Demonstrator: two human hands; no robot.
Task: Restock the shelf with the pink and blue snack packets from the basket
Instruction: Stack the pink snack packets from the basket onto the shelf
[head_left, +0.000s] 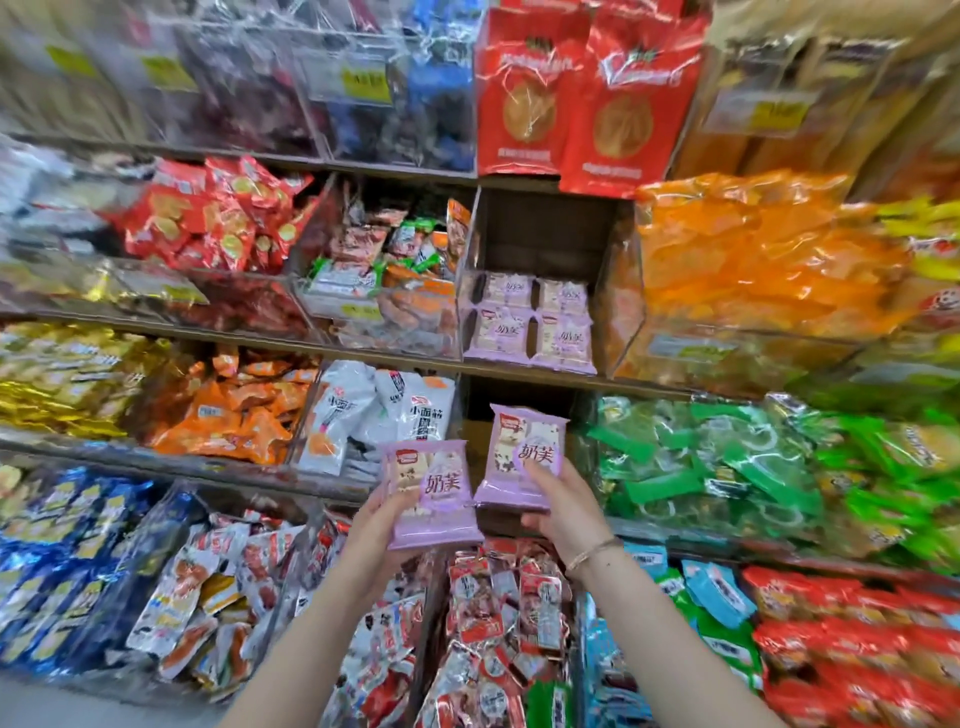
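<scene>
We see that the pink packets (431, 493) are made of thin plastic film, smooth and glossy, with a soft shine over the print. The clear bins (727, 358) look like hard transparent plastic, very shiny and full of reflections. The shelf boards (156, 327) have a dark brown, matt edge that looks like wood. The gold packets (47, 384) have a metallic foil finish, and the big red bags (530, 93) are glossy too. The thin bracelet (592, 553) looks like metal.
</scene>
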